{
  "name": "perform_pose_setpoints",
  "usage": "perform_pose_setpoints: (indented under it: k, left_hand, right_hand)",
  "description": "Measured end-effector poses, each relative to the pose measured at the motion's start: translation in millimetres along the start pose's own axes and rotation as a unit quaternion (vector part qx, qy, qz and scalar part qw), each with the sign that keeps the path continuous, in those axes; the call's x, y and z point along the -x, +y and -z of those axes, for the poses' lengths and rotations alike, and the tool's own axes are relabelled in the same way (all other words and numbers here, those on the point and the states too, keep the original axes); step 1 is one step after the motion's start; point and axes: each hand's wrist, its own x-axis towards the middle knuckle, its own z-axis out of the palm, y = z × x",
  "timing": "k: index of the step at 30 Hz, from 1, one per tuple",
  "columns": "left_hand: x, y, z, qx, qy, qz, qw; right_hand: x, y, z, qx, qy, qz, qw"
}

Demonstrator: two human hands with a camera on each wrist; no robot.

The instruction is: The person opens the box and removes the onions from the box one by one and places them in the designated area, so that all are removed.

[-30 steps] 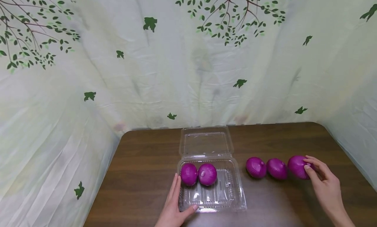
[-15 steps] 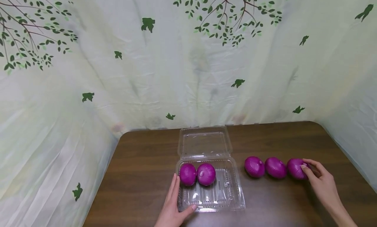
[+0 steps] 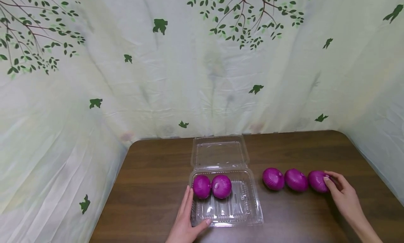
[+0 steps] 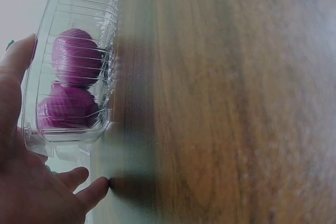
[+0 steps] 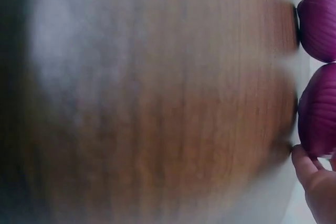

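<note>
In the head view, a clear plastic clamshell container (image 3: 233, 204) lies with its lid (image 3: 221, 153) folded back. Two red onions, a left one (image 3: 202, 187) and a right one (image 3: 221, 186), sit side by side in its base. My left hand (image 3: 186, 218) lies against the container's left side with straight fingers, its thumb at the front rim. To the right, three red onions form a row: one (image 3: 273, 179), a middle one (image 3: 296, 180) and an end one (image 3: 317, 181). My right hand (image 3: 345, 194) holds the end onion between thumb and fingers, at its right side.
The brown wooden table (image 3: 151, 180) has rounded back corners. Behind it hangs a pale curtain (image 3: 189, 78) printed with leaves and branches. In the right wrist view, the onions stand at the right edge, with much wooden tabletop (image 5: 157, 103) beside them.
My right hand has brought the end onion slightly down and left, in line with the other two. The left hand and the container have stayed in place.
</note>
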Motion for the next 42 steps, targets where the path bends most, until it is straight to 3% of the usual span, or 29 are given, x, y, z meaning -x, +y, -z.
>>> perform_pose_setpoints:
  k: [13, 22, 29, 42]
  left_hand:
    - [-0.1, 2.2, 1.1, 0.001, -0.007, 0.008, 0.9999]
    - [0.8, 1.5, 1.5, -0.006, 0.0, 0.0, 1.0]
    - [0.2, 1.5, 1.7, -0.013, -0.002, 0.001, 0.9999]
    - [1.1, 2.5, 1.6, -0.015, 0.0, -0.003, 0.9999]
  right_hand:
    - [3.0, 3.5, 1.8, -0.009, -0.007, 0.002, 1.0]
    - [6.2, -13.8, 3.6, -0.022, 0.046, 0.026, 0.998]
    - [8.1, -43.3, -12.8, -0.01, 0.081, 0.123, 0.989]
    - [22.3, -88.7, -62.7, -0.048, -0.003, 0.208, 0.977]
